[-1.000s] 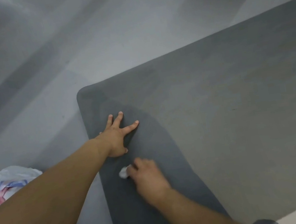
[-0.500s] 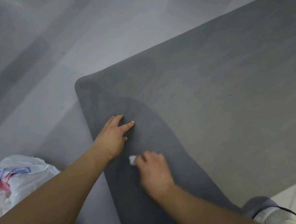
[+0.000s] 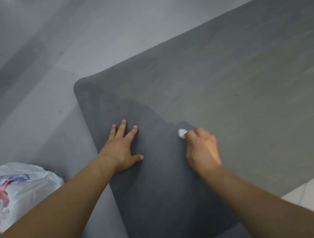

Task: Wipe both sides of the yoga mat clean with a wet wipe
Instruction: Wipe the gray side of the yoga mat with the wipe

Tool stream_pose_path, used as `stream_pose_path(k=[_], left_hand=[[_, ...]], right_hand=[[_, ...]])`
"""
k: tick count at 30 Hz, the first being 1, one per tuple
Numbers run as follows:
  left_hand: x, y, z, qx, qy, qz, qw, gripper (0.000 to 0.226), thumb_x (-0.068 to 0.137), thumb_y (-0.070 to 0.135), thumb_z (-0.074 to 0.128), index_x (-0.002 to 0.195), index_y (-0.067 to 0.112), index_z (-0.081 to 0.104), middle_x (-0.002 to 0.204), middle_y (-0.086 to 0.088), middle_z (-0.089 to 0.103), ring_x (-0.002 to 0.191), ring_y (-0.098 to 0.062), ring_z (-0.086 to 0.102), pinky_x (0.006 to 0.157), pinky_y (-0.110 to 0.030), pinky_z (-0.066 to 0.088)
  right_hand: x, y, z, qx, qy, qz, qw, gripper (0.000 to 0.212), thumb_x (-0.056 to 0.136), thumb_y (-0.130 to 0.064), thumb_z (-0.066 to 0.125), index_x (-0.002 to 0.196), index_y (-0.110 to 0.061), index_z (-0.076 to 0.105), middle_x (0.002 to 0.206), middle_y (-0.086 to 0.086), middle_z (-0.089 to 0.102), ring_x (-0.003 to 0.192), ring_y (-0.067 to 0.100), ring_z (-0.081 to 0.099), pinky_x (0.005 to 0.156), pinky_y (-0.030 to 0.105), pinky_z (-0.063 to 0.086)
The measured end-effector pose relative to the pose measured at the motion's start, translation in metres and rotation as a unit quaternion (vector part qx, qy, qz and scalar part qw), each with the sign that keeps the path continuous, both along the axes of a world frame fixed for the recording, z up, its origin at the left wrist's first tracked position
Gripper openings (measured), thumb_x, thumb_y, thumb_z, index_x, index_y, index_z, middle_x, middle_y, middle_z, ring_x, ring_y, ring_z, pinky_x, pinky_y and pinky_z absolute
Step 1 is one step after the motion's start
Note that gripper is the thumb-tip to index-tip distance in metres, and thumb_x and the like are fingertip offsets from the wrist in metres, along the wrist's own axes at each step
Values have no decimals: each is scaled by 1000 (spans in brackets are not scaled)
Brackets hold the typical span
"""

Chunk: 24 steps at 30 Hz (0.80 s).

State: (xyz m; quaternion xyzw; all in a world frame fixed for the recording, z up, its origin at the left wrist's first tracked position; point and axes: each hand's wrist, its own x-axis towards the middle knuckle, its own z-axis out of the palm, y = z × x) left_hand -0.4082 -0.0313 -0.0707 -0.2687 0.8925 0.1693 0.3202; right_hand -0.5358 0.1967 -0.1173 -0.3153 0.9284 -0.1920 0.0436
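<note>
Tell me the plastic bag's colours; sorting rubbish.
White plastic bag with blue and red print, head view.

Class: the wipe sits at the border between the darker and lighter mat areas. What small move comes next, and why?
Probably sweep the right hand with the wet wipe rightward onto the lighter, seemingly unwiped yoga mat, while the left hand presses flat.

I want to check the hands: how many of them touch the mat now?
2. The left hand lies flat on the darker part of the yoga mat, and the right hand presses the wet wipe near the dark patch's edge.
</note>
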Motion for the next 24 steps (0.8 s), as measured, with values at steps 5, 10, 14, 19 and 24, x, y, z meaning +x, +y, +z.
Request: stream_pose_path(k=[5,10,14,19,24], left_hand=[[-7,9,0,5,-19,28,999,111,84,48,75,159,33,-6,162,3,-32,151,-34,-22,119,-63,22],[-7,16,-3,4,-25,34,999,106,90,43,71,159,32,-8,161,2,-34,151,-36,-22,118,-65,23],[6,20,-7,-9,-10,-18,1000,84,99,46,55,155,51,-6,162,5,-32,151,-37,-22,119,-65,16],[32,23,-10,-52,25,-108,993,65,103,56,35,154,54,-5,165,4,-25,152,-33,-19,121,-62,13],[45,19,-6,-66,2,-193,979,88,91,74,41,151,52,-19,161,2,-35,150,-32,-27,122,-60,5]], right_hand=[[157,-25,6,-20,-78,236,968,31,59,-15,60,89,-20,58,77,2,52,65,22,52,57,29,37],[102,-10,1,-15,-41,284,958,30,62,-20,64,92,-23,58,79,3,54,64,25,54,55,30,41],[-6,23,-2,33,-5,130,991,22,66,-15,72,87,-19,67,79,8,55,69,34,56,58,36,43],[11,22,3,30,18,-14,999,20,81,-17,49,91,-18,67,79,8,54,71,33,51,60,37,34],[152,-5,9,-4,-79,129,989,24,74,-19,50,95,-23,59,81,0,53,74,24,51,62,36,37]])
